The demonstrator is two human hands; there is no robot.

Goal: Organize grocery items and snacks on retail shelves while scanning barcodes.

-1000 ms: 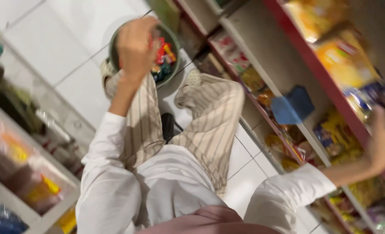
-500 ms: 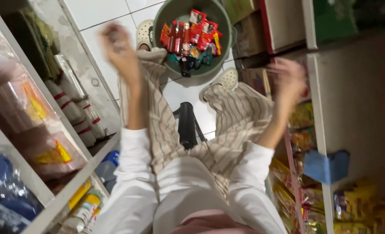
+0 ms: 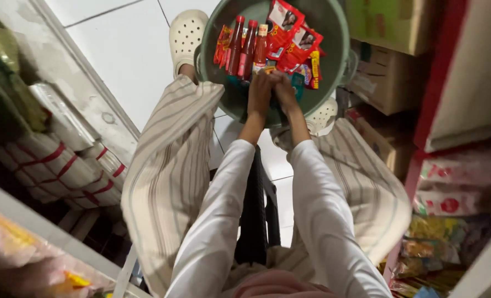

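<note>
Two hands meet low in the green basin [image 3: 334, 33] at top centre of the frame. Far left: shelf with red-striped white packs [image 3: 52, 165], lower left. Then three red sauce bottles [image 3: 248, 49] and red sachets [image 3: 292, 38] in the basin. Left hand [image 3: 260, 91] and right hand [image 3: 284, 91] are pressed together, fingers down among packets; what they pinch I cannot tell. Best to grip one packet firmly and lift straight, clear of the bottles. Cardboard boxes [image 3: 383, 72] right.

Narrow shop aisle here, white tiled floor [image 3: 124, 49] under me. Grey metal shelving [image 3: 63, 110] on my left is stuffed with bagged goods, red-framed shelves [image 3: 444, 83] on my right hold snack packets, with cardboard boxes [image 3: 389, 60] stacked low.
</note>
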